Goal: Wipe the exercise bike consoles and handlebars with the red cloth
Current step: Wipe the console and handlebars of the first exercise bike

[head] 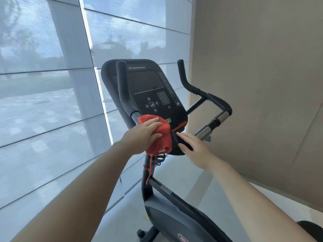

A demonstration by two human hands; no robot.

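Observation:
A black exercise bike console (150,88) with a dark screen and keypad stands in the middle of the view. My left hand (143,135) presses the red cloth (161,137) against the console's lower left edge, fingers laid over the cloth. A red thread hangs down from the cloth. My right hand (194,147) rests with straight fingers on the black lower end of the console, just right of the cloth. The left handlebar (123,91) rises in front of the console. The right handlebar (209,98) curves off to the right with a chrome grip section (204,132).
Large windows with translucent blinds (52,84) fill the left side. A beige wall (262,84) stands close on the right. The bike's frame and housing (167,215) run down toward me over a pale floor (125,206).

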